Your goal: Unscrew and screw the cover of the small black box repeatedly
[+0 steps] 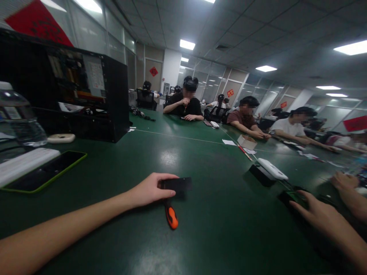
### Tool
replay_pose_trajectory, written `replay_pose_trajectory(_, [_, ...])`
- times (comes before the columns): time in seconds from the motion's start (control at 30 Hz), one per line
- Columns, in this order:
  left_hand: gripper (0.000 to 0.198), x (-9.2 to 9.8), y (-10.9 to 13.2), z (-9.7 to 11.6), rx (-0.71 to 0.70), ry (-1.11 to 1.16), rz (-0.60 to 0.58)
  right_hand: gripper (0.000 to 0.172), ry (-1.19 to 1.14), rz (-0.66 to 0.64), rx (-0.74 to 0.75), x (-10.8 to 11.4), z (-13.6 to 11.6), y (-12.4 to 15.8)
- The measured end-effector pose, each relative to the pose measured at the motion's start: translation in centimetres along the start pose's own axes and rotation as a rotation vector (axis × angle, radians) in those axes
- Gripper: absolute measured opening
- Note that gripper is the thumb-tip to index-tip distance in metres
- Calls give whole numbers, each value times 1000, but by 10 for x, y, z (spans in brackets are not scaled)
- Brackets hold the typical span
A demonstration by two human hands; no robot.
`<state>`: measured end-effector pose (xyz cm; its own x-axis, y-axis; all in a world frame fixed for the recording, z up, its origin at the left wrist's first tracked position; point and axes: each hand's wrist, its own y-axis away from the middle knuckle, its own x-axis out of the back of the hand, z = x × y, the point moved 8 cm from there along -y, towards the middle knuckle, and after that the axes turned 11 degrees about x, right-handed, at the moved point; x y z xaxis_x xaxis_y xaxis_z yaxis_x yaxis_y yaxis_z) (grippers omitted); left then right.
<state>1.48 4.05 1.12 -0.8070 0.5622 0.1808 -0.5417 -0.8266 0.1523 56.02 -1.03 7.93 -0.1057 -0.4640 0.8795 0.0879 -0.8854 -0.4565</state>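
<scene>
My left hand [155,189] is closed around a thin dark rectangular piece [182,184], thumb below and fingers above. Its exact kind does not show. Just below that hand, an orange and black screwdriver handle [172,217] lies on the green table; its front end is hidden under the hand. At the right, my right hand [321,214] is blurred, its thumb and fingers at the edges of a dark box-like object [285,196]. What that object is I cannot make out.
A computer case [119,95] with its side open stands at the left, near a water bottle [21,118] and a green-edged phone [48,172]. A white device [271,168] rests on a black box [259,175]. A co-worker's hand [345,183] is close to my right hand.
</scene>
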Motion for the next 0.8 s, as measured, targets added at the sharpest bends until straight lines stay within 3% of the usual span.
replay_pose_trajectory(0.07, [55,-1,1,0,-11,0,-5,50,126,-39,-22,11,-42,-7])
replay_pose_trajectory(0.1, [55,-2,2,1,-19,-8,-8,56,149,-21,33,21,-78,-14])
replay_pose_trajectory(0.2, [55,-4,5,1,-28,-73,2,54,-135,87,366,53,-215,-33])
replay_pose_trajectory(0.3, [54,-5,8,4,-52,-139,24,55,-308,-3,795,63,-345,-31])
replay_pose_trajectory(0.37, [51,-6,10,9,-113,-173,29,58,-295,-46,971,60,-400,-24])
replay_pose_trajectory(0.43, [47,-7,12,13,-183,-204,30,45,-291,-89,1029,53,-427,-22])
replay_pose_trajectory(0.53, [46,-8,12,12,-212,-261,21,37,-314,-146,1032,46,-432,-21])
replay_pose_trajectory(0.63, [64,-10,10,7,-193,-281,7,39,-340,-167,969,49,-399,-24])
replay_pose_trajectory(0.7, [66,-10,12,8,-222,-285,15,42,-340,-156,818,55,-348,-31])
replay_pose_trajectory(0.8, [42,-15,21,22,-386,-441,56,54,-169,-95,414,61,-230,-39])
